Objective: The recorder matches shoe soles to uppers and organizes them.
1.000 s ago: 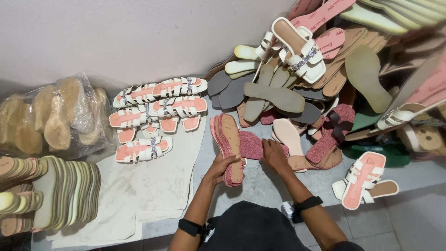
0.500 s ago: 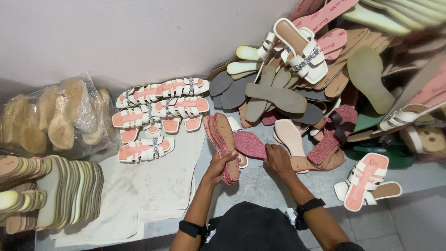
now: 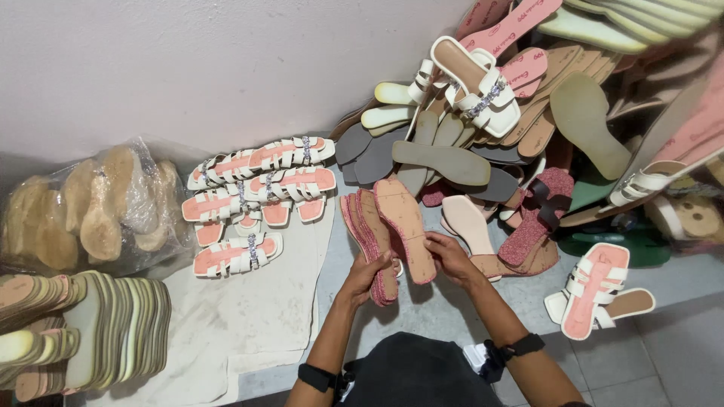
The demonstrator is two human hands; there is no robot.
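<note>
Nearest the camera, a dark lap [image 3: 418, 373] fills the bottom edge, with a black band on each wrist. Just beyond it the left hand [image 3: 367, 273] curls shut around the near end of a small stack of pink-edged soles [image 3: 367, 237], which lie on edge on the grey floor [image 3: 422, 316]. The right hand [image 3: 450, 255] pinches the near end of a single tan sole with a pink rim [image 3: 406, 226], fingers closed on it, holding it tilted against that stack. A bare cream insole [image 3: 467, 220] lies just right of the hands. To the left a dirty white cloth [image 3: 256, 316] covers the floor, and at its far edge sit rows of finished pink-and-white strappy sandals [image 3: 260, 185]. Further left stand upright stacks of cream soles [image 3: 90, 332], and behind them a clear plastic bag of tan insoles [image 3: 90, 203]. To the right lies a single pink-and-white sandal [image 3: 596, 290]. Farthest off, against the pale wall [image 3: 188, 68], a loose heap of grey, olive and pink soles [image 3: 513, 128] crowds the corner, with a cream sandal [image 3: 475, 83] on top.
</note>
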